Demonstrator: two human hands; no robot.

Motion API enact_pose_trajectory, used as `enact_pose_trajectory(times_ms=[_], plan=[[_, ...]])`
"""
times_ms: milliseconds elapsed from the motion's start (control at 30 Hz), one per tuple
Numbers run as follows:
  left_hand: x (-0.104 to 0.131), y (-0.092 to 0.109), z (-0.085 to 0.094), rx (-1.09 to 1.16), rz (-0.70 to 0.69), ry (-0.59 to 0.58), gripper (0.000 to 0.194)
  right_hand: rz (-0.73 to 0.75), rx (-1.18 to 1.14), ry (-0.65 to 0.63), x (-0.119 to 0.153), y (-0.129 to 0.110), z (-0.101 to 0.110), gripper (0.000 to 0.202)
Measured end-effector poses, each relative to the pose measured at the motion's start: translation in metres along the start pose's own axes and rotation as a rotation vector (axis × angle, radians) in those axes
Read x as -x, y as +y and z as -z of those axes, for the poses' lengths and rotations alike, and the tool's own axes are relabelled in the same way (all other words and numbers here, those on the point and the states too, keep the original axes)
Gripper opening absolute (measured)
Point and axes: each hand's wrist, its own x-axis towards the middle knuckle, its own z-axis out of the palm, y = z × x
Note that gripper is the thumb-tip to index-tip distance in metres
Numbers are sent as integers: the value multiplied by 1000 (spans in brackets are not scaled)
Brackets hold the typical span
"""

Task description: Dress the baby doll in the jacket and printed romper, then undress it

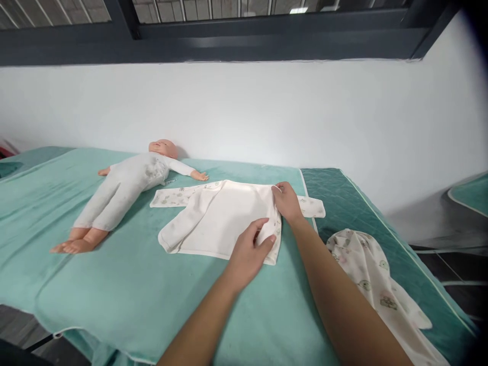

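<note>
A white baby shirt [232,218] lies flat on the green bed cover, its patterned sleeves out to both sides. Its left front side is folded inward along a slanting edge. My right hand [286,201] pinches the cloth at the upper right side of the shirt, near the sleeve. Below it, my left hand [249,251] rests on the lower right part, with thumb and fingers curved and a gap between them. A baby doll [133,178] in a white bodysuit lies on its back to the left, one arm stretched towards the shirt.
A patterned baby garment [375,274] lies crumpled at the right, partly behind my right forearm. The light green cover [133,295] overlaps a darker quilted one [324,178]. Behind the bed are a white wall [244,112] and a dark window frame [244,43].
</note>
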Motion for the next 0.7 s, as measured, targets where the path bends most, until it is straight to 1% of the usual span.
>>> enact_pose_trajectory(times_ms=[67, 100, 200, 300, 400, 433, 467, 533, 600, 633, 700], plan=[[7, -1, -6, -174, -45, 2, 39, 6, -4, 5, -2, 5, -1, 21], [9, -2, -8, -244, -73, -19, 39, 9, -9, 3, -2, 7, -1, 21], [13, -1, -13, -380, -182, -139, 33, 8, -28, -15, -4, 12, -4, 22], [16, 1, -13, -420, -276, -248, 30, 21, -31, -35, -4, 12, -5, 23], [19, 3, -11, -384, -312, -301, 32, 53, -3, -47, -2, 7, -1, 23], [19, 3, -10, -364, -303, -285, 33, 59, 12, -45, 0, 5, 2, 23], [19, 2, -9, -350, -284, -243, 33, 62, 27, -39, 2, 2, 5, 24], [17, -3, -9, -353, -231, -109, 34, 46, 74, -48, 6, -2, 13, 28], [13, -9, -10, -409, -195, 2, 32, 7, 127, -117, 11, -5, 20, 32], [11, -12, -11, -449, -190, 29, 31, -12, 153, -165, 14, -6, 23, 33], [8, -16, -12, -512, -192, 24, 30, -19, 187, -232, 17, -8, 27, 33]])
